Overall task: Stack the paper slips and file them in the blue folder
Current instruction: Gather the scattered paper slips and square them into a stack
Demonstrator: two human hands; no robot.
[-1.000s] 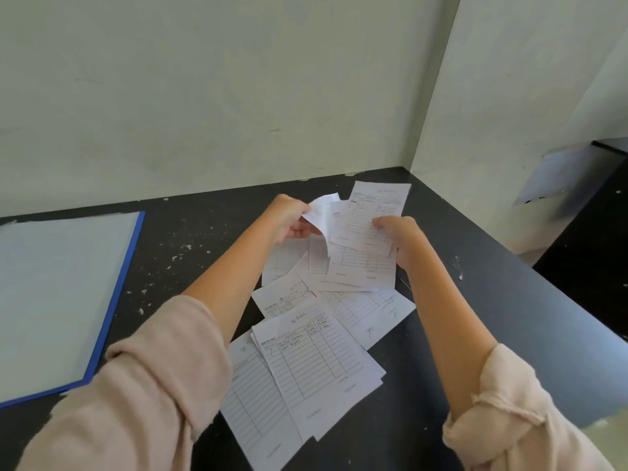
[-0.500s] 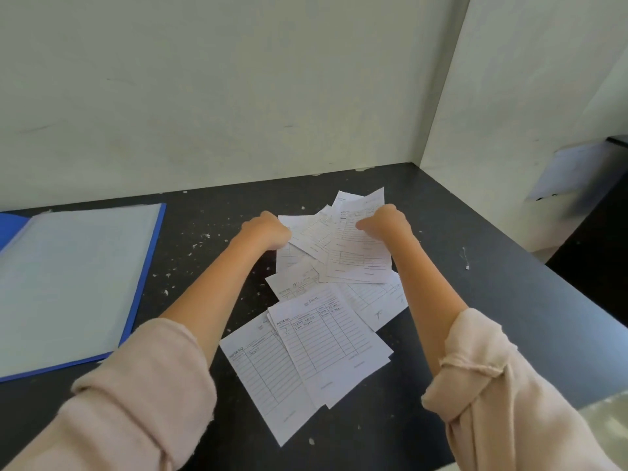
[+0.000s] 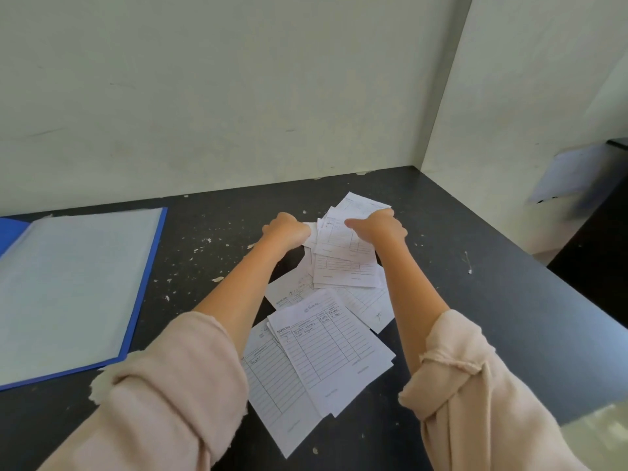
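Several white printed paper slips [image 3: 326,345] lie scattered and overlapping on the dark table, from its middle to the far side. My right hand [image 3: 380,226] grips a few slips [image 3: 343,243] at the far end of the pile, low over the table. My left hand [image 3: 289,229] is closed at the left edge of those same slips; its fingers are hidden, so I cannot tell whether it pinches them. The blue folder [image 3: 149,277] lies open at the left, with a pale clear sheet [image 3: 68,287] on top.
The dark table [image 3: 509,317] is speckled with white paint chips and sits in a corner between two pale walls. Its right edge drops off near a black surface [image 3: 591,253] at the far right. A bluish sheet [image 3: 571,175] hangs there.
Both hands have lowered the held slips from mid-air down onto the far end of the pile. The view has tilted, so more of the folder shows at left.
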